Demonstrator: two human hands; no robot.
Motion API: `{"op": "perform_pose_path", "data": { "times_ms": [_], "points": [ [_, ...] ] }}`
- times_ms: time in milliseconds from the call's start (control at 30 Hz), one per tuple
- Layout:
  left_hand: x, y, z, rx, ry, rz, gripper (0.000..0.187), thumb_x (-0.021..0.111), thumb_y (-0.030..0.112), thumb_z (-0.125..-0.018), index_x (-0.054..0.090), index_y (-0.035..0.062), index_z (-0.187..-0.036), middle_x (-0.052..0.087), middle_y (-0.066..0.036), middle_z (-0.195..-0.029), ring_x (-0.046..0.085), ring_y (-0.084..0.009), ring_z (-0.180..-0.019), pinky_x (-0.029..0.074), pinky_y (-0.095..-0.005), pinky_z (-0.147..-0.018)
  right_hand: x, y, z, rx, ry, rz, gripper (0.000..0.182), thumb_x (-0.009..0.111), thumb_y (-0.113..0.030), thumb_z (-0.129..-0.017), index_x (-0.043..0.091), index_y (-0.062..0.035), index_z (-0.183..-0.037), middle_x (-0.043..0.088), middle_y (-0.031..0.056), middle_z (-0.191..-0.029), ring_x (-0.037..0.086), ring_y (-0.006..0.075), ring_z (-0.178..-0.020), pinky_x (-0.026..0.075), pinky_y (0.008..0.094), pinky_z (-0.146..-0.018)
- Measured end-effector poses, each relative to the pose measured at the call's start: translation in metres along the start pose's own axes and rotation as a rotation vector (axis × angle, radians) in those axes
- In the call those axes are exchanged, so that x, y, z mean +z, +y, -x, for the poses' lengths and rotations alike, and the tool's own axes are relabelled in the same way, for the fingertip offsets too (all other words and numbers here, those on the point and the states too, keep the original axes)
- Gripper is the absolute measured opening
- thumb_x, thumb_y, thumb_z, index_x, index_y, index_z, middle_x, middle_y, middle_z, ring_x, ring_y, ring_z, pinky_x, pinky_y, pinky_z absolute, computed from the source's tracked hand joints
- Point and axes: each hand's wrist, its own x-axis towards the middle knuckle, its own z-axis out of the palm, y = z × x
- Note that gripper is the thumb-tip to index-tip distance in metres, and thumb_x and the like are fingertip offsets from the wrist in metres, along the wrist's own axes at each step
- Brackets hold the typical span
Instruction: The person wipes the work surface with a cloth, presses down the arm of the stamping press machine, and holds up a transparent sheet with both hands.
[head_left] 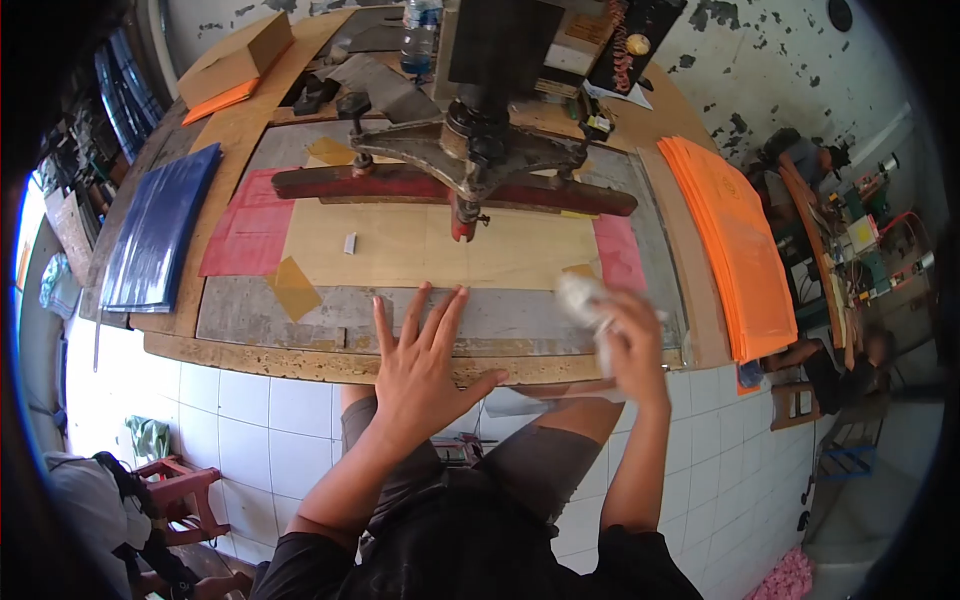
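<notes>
My left hand point(418, 350) lies with fingers spread on the grey metal plate point(520, 325), its fingertips at the front edge of a long cream sheet point(400, 245). A crumpled whitish cloth point(580, 297) is gripped in my right hand point(632, 345), above the plate near the sheet's right end; both are blurred. A small white piece point(350, 243) rests on the sheet. Pink sheets point(245, 225) show at both ends, with amber patches point(295, 288) beside them. Above the sheet's back edge hangs a red press bar point(400, 185) on a metal bracket.
Blue folded plastic point(160, 230) lies at the left and an orange stack point(735, 245) at the right. A cardboard box point(235, 62) and a water bottle point(420, 38) stand at the back. Other people point(85, 510) are at the lower left and far right. A red stool point(185, 490) stands left.
</notes>
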Motion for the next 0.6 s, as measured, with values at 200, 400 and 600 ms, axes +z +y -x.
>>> {"op": "perform_pose_path", "data": {
  "times_ms": [200, 400, 600],
  "points": [
    [0.001, 0.001, 0.000, 0.001, 0.018, 0.040, 0.117, 0.083, 0.070, -0.087, 0.041, 0.0015, -0.171, 0.061, -0.013, -0.160, 0.037, -0.0376, -0.165, 0.006, -0.0762, -0.135, 0.016, -0.017, -0.002, 0.111, 0.197, 0.299, 0.045, 0.070, -0.002, -0.098, 0.075, -0.0126, -0.142, 0.068, 0.0144, -0.150, 0.059, 0.0400, -0.139, 0.044, 0.0548, -0.121],
    [0.001, 0.002, 0.000, 0.003, 0.024, 0.029, 0.116, 0.082, 0.071, -0.087, 0.041, 0.0012, -0.171, 0.063, -0.014, -0.158, 0.038, -0.0374, -0.165, 0.006, -0.0763, -0.135, 0.029, -0.056, -0.023, -0.183, -0.157, -0.113, 0.043, 0.074, -0.007, -0.098, 0.077, -0.0168, -0.139, 0.068, 0.0139, -0.149, 0.057, 0.0405, -0.146, 0.040, 0.0553, -0.127],
    [0.003, 0.001, 0.001, 0.006, 0.022, 0.033, 0.113, 0.083, 0.069, -0.087, 0.041, 0.0034, -0.170, 0.058, -0.014, -0.164, 0.032, -0.0356, -0.168, 0.000, -0.0726, -0.137, 0.030, 0.028, -0.055, 0.195, 0.186, 0.480, 0.051, 0.069, -0.007, -0.104, 0.065, -0.0154, -0.154, 0.060, 0.0194, -0.159, 0.055, 0.0424, -0.147, 0.038, 0.0612, -0.127]
  ]
}}
